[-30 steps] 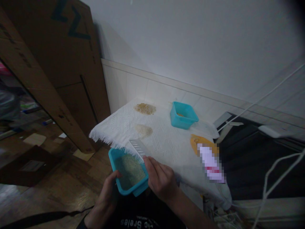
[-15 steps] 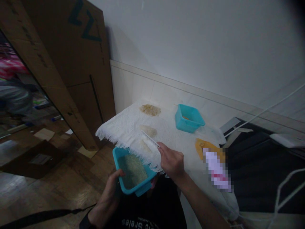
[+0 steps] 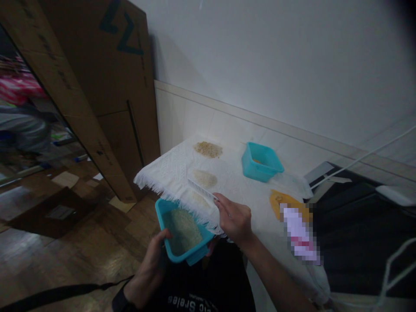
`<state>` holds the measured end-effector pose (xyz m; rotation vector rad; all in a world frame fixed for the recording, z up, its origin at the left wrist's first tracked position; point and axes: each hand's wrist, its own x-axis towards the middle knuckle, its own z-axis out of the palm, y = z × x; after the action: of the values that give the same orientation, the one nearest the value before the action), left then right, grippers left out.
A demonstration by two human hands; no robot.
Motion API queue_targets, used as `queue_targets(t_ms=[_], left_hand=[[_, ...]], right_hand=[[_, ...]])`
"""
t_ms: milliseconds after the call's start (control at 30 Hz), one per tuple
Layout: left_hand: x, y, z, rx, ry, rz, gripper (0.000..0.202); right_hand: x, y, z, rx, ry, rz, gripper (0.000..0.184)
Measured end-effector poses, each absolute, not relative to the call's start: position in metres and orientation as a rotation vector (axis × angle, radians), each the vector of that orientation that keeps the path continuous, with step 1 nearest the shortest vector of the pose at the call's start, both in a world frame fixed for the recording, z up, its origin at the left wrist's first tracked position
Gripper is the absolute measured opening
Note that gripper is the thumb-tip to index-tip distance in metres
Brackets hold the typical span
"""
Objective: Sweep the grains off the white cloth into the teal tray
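Note:
My left hand [image 3: 154, 253] grips the rim of a turquoise plastic box [image 3: 186, 256], held below the table's front edge. Pale grains that look like rice [image 3: 185, 229] lie inside it. My right hand [image 3: 234, 217] pinches a thin, flat white card-like strip [image 3: 202, 189], its far end over the white fringed cloth [image 3: 167, 173]. Around the strip are a pale grain pile [image 3: 204, 177] behind it and a smaller patch of pale grains [image 3: 199, 200] in front. A pile of yellowish-brown grains [image 3: 208, 149] sits farther back on the cloth.
A second turquoise box [image 3: 261, 162] with something orange inside stands toward the back right. An orange item [image 3: 276, 201] and a blurred-out packet [image 3: 299, 234] lie at the right. A tall cardboard box [image 3: 107, 86] stands at the left, near the wall [image 3: 276, 52].
The white strip has tilted, so more of its flat face shows. My left hand and its box stay nearly still. The whole view has shifted slightly.

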<state>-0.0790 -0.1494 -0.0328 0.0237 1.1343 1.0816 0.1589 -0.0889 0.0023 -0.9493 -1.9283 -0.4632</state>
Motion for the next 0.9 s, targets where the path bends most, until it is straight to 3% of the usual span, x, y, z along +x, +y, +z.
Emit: queue_targets(t_ms=[233, 400, 500, 633, 800, 900], left_hand=[[-0.069, -0.157, -0.028, -0.001, 1.140, 1.039, 0.010], [-0.064, -0.161, -0.027, 0.005, 1.136, 1.106, 0.003], [-0.061, -0.161, -0.022, -0.027, 1.167, 1.104, 0.012], [-0.059, -0.161, -0.023, -0.011, 1.172, 1.088, 0.022], [-0.060, -0.161, -0.022, 0.029, 1.170, 1.106, 0.004], [-0.059, -0.160, -0.011, -0.008, 1.155, 1.085, 0.007]], right_hand=[[0.149, -0.092, -0.002, -0.886, -1.989, -0.471, 0.046], [0.155, -0.117, 0.014, -1.020, -1.909, -0.554, 0.034], [0.164, -0.135, 0.025, -1.219, -1.796, -0.639, 0.023], [0.168, -0.159, 0.032, -1.240, -1.831, -0.674, 0.025], [0.159, -0.180, 0.027, -1.157, -1.910, -0.643, 0.022], [0.153, -0.190, 0.020, -1.084, -1.928, -0.610, 0.023]])
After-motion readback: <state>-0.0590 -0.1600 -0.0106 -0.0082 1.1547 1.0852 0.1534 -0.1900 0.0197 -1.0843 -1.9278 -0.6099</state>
